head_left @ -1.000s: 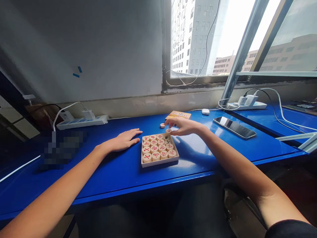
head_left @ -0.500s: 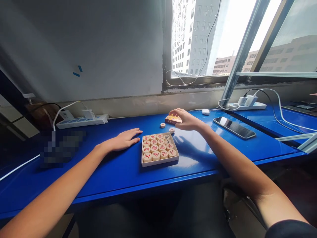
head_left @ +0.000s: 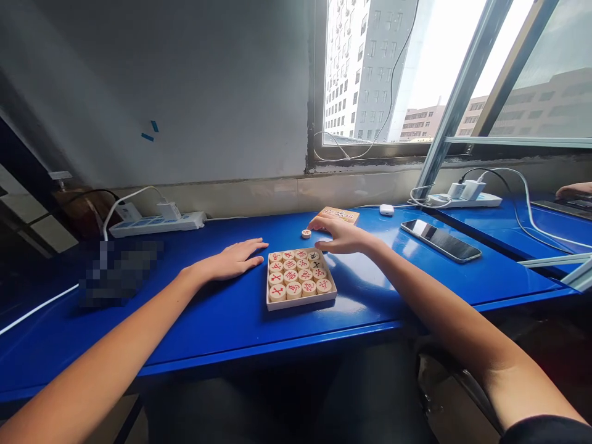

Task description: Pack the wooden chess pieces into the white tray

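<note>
A shallow white box [head_left: 303, 304] holds round wooden Chinese chess pieces [head_left: 291, 276] in rows, most with red characters and a few with black ones. My left hand [head_left: 235, 259] lies flat on the desk just left of the box, fingers spread. My right hand [head_left: 342, 235] hovers low behind the box's far right corner, with thumb and forefinger apart. A loose chess piece [head_left: 306, 234] sits by its forefinger tip. A second loose piece is hidden by this hand. Behind the fingers lies the box lid [head_left: 345, 214], orange and printed.
On the blue desk [head_left: 208, 327], a phone [head_left: 441, 240] and a white earbud case [head_left: 386, 210] lie to the right. Power strips [head_left: 157, 226] with plugs and cables line the wall. A metal frame [head_left: 456, 105] stands at right, and another person's hand [head_left: 575, 190] shows at the far right edge.
My right hand has come down from over the lid towards the loose pieces, uncovering more of the lid and covering one piece. My left hand stays put. The view has shifted slightly.
</note>
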{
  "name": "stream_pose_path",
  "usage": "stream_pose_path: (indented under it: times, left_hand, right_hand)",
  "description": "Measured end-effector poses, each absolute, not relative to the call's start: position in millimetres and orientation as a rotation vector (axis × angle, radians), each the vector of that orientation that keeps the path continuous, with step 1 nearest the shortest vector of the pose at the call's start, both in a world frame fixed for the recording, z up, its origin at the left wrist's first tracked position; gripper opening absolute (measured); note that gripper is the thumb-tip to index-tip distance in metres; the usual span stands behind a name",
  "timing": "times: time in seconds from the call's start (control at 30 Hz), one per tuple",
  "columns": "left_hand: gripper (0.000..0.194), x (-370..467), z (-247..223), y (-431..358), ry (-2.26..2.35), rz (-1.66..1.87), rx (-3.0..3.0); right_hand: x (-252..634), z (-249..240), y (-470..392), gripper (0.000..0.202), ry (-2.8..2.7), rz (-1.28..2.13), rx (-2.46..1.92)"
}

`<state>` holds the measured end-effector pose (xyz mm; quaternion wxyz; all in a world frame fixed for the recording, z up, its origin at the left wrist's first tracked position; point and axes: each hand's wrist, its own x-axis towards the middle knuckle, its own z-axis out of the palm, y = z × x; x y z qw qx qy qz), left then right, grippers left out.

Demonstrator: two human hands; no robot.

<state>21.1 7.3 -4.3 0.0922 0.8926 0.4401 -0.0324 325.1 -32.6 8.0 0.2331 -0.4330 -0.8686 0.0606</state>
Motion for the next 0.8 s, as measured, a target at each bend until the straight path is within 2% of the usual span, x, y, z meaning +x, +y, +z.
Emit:
stream_pose_path:
  times: [0.2,0.33,0.57,0.8]
  left_hand:
    - [0.064,19,-8,11,1.307,-0.072,2.659]
    - [0.064,19,-8,11,1.305,-0.081,2.662]
    - [0.066,19,-7,10,1.306,-0.069,2.655]
    - [0.066,19,-7,10,1.314,-0.083,2.652]
  right_hand:
    - [299,4,-45,0.022,-2.492,0.123,-1.074]
    - [302,7,-46,0.029,-2.624,0.196,-0.992]
    - [300,6,-46,0.013,-2.6,0.11,-0.947]
    - [297,-1,-42,0.028,-2.573,0.12,-0.922]
